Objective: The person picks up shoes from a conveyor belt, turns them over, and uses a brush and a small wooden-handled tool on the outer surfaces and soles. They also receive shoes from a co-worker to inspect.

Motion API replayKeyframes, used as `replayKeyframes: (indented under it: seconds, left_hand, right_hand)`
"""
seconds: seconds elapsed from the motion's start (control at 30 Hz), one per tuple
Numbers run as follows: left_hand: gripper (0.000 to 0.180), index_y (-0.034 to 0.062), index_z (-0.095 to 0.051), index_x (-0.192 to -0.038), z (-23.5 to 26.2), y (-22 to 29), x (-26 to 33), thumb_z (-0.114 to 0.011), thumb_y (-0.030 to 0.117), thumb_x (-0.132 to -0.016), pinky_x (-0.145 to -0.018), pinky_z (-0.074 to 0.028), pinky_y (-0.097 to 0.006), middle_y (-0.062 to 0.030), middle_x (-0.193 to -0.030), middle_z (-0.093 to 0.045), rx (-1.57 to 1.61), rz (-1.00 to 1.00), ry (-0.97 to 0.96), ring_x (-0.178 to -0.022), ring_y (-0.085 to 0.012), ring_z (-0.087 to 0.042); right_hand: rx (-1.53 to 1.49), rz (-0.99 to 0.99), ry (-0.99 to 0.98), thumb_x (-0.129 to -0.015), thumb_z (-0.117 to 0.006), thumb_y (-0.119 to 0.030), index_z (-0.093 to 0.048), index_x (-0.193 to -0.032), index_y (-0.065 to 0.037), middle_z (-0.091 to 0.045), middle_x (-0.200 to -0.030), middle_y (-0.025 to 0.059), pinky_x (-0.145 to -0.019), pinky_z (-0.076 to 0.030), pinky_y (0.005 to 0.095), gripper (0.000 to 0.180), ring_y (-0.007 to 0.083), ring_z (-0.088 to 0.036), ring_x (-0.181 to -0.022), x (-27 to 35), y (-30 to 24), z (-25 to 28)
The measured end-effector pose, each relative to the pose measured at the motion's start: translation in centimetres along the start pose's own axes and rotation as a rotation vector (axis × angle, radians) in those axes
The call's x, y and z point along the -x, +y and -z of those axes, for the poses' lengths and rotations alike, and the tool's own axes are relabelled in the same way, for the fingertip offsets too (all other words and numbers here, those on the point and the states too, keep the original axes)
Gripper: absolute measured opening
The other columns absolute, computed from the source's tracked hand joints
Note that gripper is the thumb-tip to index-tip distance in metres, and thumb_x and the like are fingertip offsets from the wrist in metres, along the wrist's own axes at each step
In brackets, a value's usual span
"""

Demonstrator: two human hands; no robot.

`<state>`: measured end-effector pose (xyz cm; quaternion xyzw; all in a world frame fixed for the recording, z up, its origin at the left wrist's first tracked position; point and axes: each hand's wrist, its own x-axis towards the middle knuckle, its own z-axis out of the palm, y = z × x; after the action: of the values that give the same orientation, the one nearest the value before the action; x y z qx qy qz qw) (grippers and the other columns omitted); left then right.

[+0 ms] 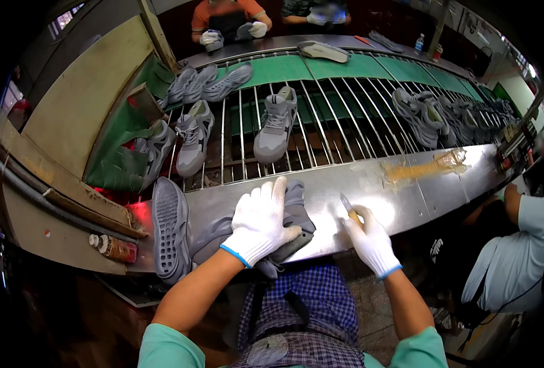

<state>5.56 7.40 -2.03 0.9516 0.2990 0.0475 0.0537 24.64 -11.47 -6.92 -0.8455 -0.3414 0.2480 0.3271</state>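
Some white print (436,247) marks dark clothing (448,234) right of the right hand (369,239).

Near the frame's centre, the left hand in a blue-cuffed white knit glove (258,216) is palm down, fingers pointing upward, thumb stretched rightward; the bare left forearm (199,291) slants in from lower left. Right of centre, the right hand in a matching glove (370,240) curls in a grip, the bare right forearm (409,302) rising from lower right.
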Motion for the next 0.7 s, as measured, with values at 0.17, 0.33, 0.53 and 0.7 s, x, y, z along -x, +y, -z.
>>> replayKeyframes:
  seconds: [0.17, 0.33, 0.53, 0.7]
  left_hand:
    - [0.110, -0.0015, -0.045, -0.153, -0.5, -0.8, 0.4, -0.089, 0.053, -0.068, -0.098, -0.053, -0.044, -0.0191, -0.133, -0.062, 0.005, -0.087, 0.038, -0.116, -0.0345, -0.065]
    - [0.107, -0.0014, -0.047, -0.151, 0.3, -1.3, 0.1, -0.090, 0.048, -0.066, -0.100, -0.053, -0.046, -0.0201, -0.133, -0.062, 0.043, -0.179, 0.017, -0.118, -0.0359, -0.065]
    - [0.093, -0.0012, -0.056, -0.144, 1.3, -2.0, 4.2, -0.089, 0.031, -0.063, -0.116, -0.048, -0.052, -0.0231, -0.144, -0.061, 0.162, -0.519, 0.173, -0.137, -0.0420, -0.059]
    - [0.063, 0.0025, -0.074, -0.122, -4.8, 0.2, 13.9, -0.087, 0.015, -0.061, -0.110, -0.053, -0.058, -0.0180, -0.135, -0.068, 0.261, -0.376, 0.448, -0.127, -0.0413, -0.064]
  right_hand:
    - [-0.073, 0.148, -0.195, -0.109, -0.055, -0.042, -0.042, -0.160, -0.021, -0.078, -0.109, 0.0244, -0.088, -0.062, 0.0442, 0.057, 0.0359, -0.078, -0.102, 1.8, -4.9, -1.2]
    - [0.052, 0.512, -0.252, -0.108, -0.055, -0.037, -0.040, -0.164, -0.020, -0.075, -0.121, 0.0236, -0.091, -0.060, 0.0522, 0.061, 0.0441, -0.074, -0.105, 2.3, -2.2, -7.0]
    - [0.020, 0.532, -0.369, -0.106, -0.062, -0.036, -0.052, -0.156, -0.008, -0.071, -0.134, 0.0251, -0.107, -0.056, 0.0447, 0.058, 0.0380, -0.071, -0.123, 3.5, -2.4, -0.3]
    - [0.512, 0.155, 0.010, -0.099, -0.069, -0.028, -0.058, -0.147, -0.010, -0.067, -0.134, 0.0234, -0.104, -0.055, 0.0483, 0.053, 0.0416, -0.066, -0.123, -0.1, 1.1, 2.2]
